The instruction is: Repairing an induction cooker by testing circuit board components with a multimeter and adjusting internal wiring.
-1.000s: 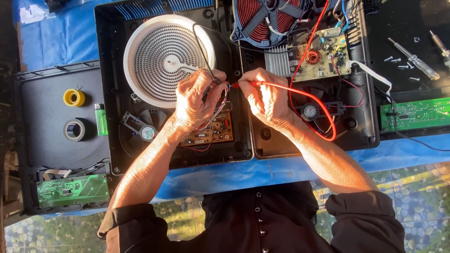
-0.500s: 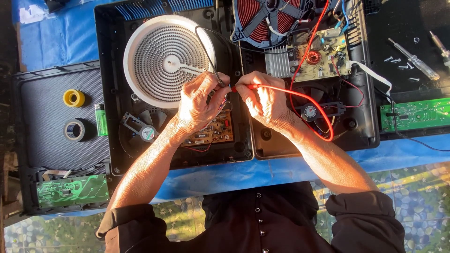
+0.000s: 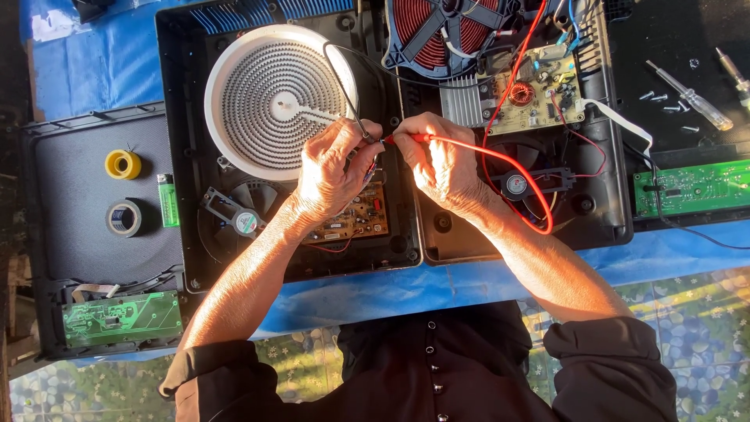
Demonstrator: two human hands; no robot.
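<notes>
Black plastic, the shallow cover panel (image 3: 78, 195) at far left serves as a parts tray: a yellow tape roll (image 3: 123, 164), a grey tape roll (image 3: 124, 217) and a green lighter (image 3: 167, 201) sit on it within reach, with a green circuit board (image 3: 121, 318) lying below them. Next to it the opened cooker housing (image 3: 176, 117) exposes a white ribbed heating disc (image 3: 273, 101) and a small fan (image 3: 246, 221). The left hand (image 3: 332, 172) is closed, pinching a black probe (image 3: 351, 117) low near its tip, apparently to steady it over the brown circuit board (image 3: 355, 219). Just beside it, the right hand (image 3: 441, 160) is closed around a red probe (image 3: 406, 138), its tip pointed toward the left hand so both ends meet at one spot. Its red lead (image 3: 516, 168) loops clear to the right. Farther right lie a copper coil (image 3: 437, 31), another board (image 3: 539, 90), a screwdriver (image 3: 691, 98) and loose screws (image 3: 664, 98), set aside on the dark panel.
</notes>
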